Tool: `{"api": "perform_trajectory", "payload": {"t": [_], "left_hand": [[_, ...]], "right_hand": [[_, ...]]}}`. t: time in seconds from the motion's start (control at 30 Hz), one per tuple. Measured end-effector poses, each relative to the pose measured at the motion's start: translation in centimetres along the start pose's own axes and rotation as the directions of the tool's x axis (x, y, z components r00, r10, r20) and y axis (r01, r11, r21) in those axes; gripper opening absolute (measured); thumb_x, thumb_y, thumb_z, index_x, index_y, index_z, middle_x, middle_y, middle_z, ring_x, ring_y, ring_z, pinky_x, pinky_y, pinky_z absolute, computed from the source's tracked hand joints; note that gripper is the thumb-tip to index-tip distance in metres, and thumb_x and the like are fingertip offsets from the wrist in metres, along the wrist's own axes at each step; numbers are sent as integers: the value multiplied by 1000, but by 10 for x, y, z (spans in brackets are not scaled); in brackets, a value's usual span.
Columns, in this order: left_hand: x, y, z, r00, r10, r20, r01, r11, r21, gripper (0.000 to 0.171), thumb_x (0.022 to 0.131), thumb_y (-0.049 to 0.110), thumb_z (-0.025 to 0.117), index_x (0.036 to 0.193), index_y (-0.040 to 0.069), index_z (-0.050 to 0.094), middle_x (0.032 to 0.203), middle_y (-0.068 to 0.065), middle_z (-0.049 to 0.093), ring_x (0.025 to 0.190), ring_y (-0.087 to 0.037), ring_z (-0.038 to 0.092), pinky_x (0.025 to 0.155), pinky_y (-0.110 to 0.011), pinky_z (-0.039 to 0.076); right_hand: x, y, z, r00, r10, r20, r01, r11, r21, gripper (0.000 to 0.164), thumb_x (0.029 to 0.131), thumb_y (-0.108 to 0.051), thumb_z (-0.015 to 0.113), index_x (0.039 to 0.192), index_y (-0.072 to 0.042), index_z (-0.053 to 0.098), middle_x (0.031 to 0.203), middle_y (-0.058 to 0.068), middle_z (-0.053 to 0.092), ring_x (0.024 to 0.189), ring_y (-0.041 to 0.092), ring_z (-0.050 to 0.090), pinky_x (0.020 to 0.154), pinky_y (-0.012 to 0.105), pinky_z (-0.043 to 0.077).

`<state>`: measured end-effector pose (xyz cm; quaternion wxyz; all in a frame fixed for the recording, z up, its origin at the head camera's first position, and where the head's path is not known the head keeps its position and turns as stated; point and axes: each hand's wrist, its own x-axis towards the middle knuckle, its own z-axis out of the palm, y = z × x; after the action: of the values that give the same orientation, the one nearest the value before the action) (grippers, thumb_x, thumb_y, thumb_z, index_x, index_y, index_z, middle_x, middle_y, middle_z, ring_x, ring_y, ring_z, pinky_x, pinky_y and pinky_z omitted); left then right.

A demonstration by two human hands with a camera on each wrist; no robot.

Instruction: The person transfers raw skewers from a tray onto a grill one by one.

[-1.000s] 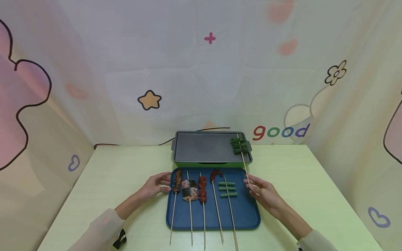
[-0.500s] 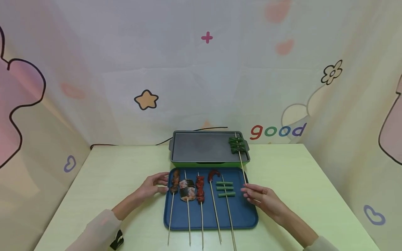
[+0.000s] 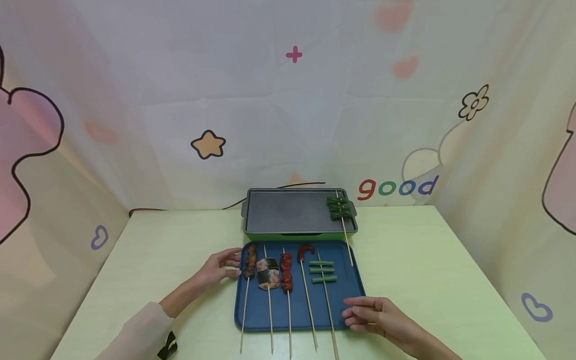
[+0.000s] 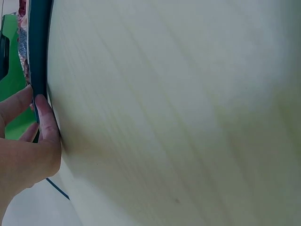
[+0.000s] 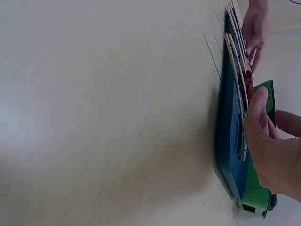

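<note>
Evidently, skewers are being laid out for grilling; hours are read from the centre of the blue tray (image 3: 348,285) on the desk (image 3: 198,235). Between 9 and 10 o'clock, the left hand (image 3: 218,268) appears to pinch the tray's rim lightly between thumb and fingers. Inside lie, from the left, a brown skewer (image 3: 251,262), a banded skewer (image 3: 268,275) and a red skewer (image 3: 286,272); beyond, at 12 o'clock, stands the griddle (image 3: 288,212). Next come a curl-tipped skewer (image 3: 306,251) and a green-stick skewer (image 3: 322,270), all handles pointing roughly to 6. At 1 o'clock the leafy skewer (image 3: 338,209) rests on the griddle, its handle reaching over the tray's 2 o'clock corner. At 4 o'clock hovers the right hand (image 3: 382,320), fingers apart, holding nothing. The step in hand is judged to be transfer to the griddle, one placed, five remaining; the next move probably calls for the right fingers to close on the green-stick skewer's handle.
</note>
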<state>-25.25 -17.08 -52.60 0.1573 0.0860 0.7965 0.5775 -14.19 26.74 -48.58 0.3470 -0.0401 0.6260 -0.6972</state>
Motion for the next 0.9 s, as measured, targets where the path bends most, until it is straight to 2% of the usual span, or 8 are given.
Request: {"api": "perform_trajectory", "payload": {"t": [0.17,0.3,0.47,0.67,0.73,0.9], "left_hand": [[-1,0,2,1000,-9,0,9,1000,-6,65,90,-3,71,149,-8,44,131,-30,58,116,-33,63,90,-26,50],[0,-1,0,1000,1,10,-1,1000,-16,65,90,-3,71,149,-8,44,130,-31,58,115,-32,63,88,-26,51],[3,-1,-3,999,-18,31,19,999,-31,65,91,-1,72,149,-7,44,129,-28,59,111,-23,63,84,-24,52],[6,-1,-8,995,-77,57,85,986,-145,54,100,3,60,151,-7,42,129,-21,60,104,-9,66,93,-28,58],[7,-1,-8,995,-88,39,94,979,-181,51,101,3,59,149,-8,45,125,-18,63,99,-7,67,93,-28,58],[10,-1,-6,994,-103,-26,96,979,-177,49,96,3,66,143,-8,53,116,-11,70,91,-4,67,84,-25,58]], "right_hand": [[-4,12,8,999,42,28,-41,999,-29,47,106,-15,55,140,17,50,112,7,77,98,11,75,89,27,60],[-5,19,13,996,66,56,-62,995,-72,41,106,-13,54,135,16,56,105,3,77,91,8,74,83,23,61],[-6,27,14,990,69,122,-61,996,-64,38,106,-9,53,132,18,57,103,4,78,89,6,74,80,19,60],[-2,37,20,990,113,84,-108,992,-66,42,104,-11,57,134,17,56,109,9,78,93,7,75,82,20,60],[-1,39,21,990,112,86,-108,993,-48,44,103,-11,60,135,18,54,112,10,77,97,9,75,85,21,59],[1,38,22,989,81,125,-83,996,9,50,100,-9,63,139,18,49,110,6,78,100,9,74,88,22,59]]}}
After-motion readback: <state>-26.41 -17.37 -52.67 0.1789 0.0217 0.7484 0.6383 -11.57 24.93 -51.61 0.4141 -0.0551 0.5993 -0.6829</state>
